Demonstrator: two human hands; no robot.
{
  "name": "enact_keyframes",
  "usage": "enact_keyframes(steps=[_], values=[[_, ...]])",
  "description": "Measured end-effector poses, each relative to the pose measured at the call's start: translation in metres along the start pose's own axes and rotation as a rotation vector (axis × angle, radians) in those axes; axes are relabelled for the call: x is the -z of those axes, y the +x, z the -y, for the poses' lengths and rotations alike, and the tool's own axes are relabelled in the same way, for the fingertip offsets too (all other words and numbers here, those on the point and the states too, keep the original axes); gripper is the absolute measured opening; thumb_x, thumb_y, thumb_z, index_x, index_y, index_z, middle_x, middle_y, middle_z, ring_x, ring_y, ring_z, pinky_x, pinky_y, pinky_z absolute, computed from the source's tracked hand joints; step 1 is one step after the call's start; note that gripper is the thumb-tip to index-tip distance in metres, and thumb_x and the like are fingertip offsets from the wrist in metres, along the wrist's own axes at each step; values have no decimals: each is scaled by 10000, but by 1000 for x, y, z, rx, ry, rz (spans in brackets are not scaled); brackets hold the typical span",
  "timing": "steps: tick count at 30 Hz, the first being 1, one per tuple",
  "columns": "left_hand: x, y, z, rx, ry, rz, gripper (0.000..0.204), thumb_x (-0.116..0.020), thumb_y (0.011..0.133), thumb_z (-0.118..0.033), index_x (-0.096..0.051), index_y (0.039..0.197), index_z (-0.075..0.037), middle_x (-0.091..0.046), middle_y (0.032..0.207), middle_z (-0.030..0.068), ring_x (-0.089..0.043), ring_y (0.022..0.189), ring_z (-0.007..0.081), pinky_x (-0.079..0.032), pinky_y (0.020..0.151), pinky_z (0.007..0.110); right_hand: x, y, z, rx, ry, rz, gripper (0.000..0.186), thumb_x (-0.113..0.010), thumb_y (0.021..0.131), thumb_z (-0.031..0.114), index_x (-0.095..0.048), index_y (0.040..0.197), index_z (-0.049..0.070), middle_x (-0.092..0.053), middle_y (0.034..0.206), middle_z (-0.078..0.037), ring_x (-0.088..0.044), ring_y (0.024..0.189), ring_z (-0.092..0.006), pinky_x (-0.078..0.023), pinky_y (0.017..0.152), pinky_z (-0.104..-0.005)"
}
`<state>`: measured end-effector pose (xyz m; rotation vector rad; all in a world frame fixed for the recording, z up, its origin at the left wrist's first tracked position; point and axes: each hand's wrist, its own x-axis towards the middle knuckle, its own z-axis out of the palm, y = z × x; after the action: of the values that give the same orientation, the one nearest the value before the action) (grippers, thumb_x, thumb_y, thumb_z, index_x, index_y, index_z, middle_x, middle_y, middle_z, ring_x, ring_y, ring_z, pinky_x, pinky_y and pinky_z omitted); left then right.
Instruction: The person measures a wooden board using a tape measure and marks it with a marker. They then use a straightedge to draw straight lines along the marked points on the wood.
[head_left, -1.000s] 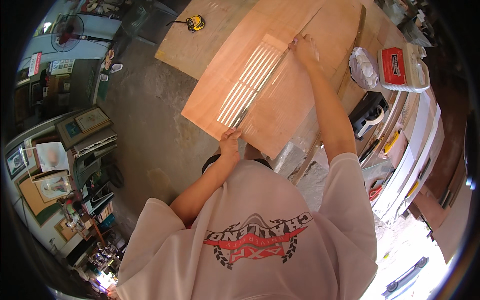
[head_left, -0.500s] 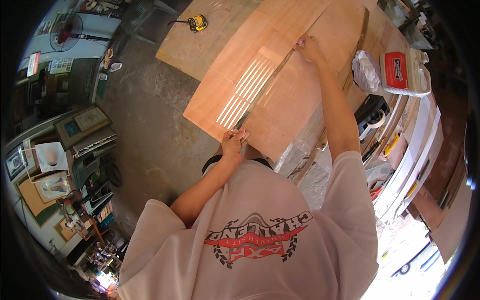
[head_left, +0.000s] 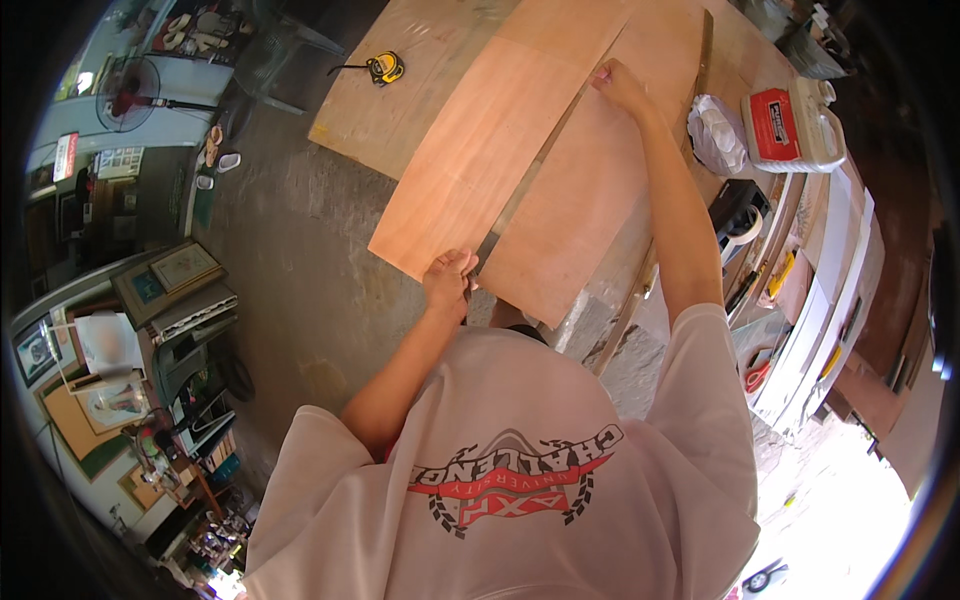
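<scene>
My left hand (head_left: pixel 448 275) is closed on the near right corner of a long plywood piece (head_left: pixel 475 135), with something dark, not clear, below the fingers. My right hand (head_left: pixel 617 85) has its fingers curled at the far part of this piece’s right edge. A second plywood piece (head_left: pixel 555 235) lies to the right, separated by a narrow dark gap. Both lie over a larger board (head_left: pixel 350 120), on which a yellow tape measure (head_left: pixel 385 68) rests at the left.
A jug (head_left: pixel 795 130), crumpled wrapping (head_left: pixel 717 135), a tape dispenser (head_left: pixel 737 210) and red scissors (head_left: pixel 757 372) are at the right among long strips. A standing fan (head_left: pixel 128 95), a chair (head_left: pixel 275 60) and stacked frames (head_left: pixel 175 270) are at the left.
The gap between the two plywood pieces has widened. My left hand has shifted slightly left, my right hand slightly up. The bright stripes of light on the plywood have vanished.
</scene>
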<state>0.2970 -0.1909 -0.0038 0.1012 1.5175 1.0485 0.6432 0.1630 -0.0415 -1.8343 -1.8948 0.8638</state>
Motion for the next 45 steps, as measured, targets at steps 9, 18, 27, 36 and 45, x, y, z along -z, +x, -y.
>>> enact_keyframes(steps=[9,18,27,36,45], values=[[-7,107,-172,-116,487,419,199,-809,907,-245,-658,871,-120,-679,787,-18,-588,682,47,-350,588,200,58,-106,-8,-362,113,-357,384,-799,811,316,-671,1024,23,-732,1019,-213,-709,956,-378,-541,805,-458],[-124,195,-249,-257,1026,493,466,-866,800,-27,-551,1141,26,-699,961,139,-707,807,205,-564,760,299,-73,-264,-7,-883,381,-703,368,-826,796,292,-662,961,7,-722,916,-211,-706,910,-385,-550,829,-447],[-143,249,-231,-284,1060,559,543,-890,780,-45,-536,1179,58,-692,1015,159,-709,879,221,-578,766,313,-92,-257,15,-1138,351,-708,435,-749,834,325,-611,1147,56,-679,1156,-189,-627,1164,-369,-481,991,-489],[-109,252,-260,-1014,993,388,554,-877,843,-326,-569,1153,15,-643,1049,127,-645,921,189,-546,823,334,-76,-313,51,-828,-156,-1017,277,-690,920,254,-650,1065,22,-696,1031,-219,-655,989,-430,-518,887,-502],[-100,-17,-229,-1115,797,1009,211,-705,855,-6,-570,721,-97,-562,661,20,-553,647,157,-431,590,316,-49,-363,-14,-992,-323,-373,322,-663,932,287,-671,1119,25,-710,1095,-253,-689,1063,-421,-554,890,-518]])
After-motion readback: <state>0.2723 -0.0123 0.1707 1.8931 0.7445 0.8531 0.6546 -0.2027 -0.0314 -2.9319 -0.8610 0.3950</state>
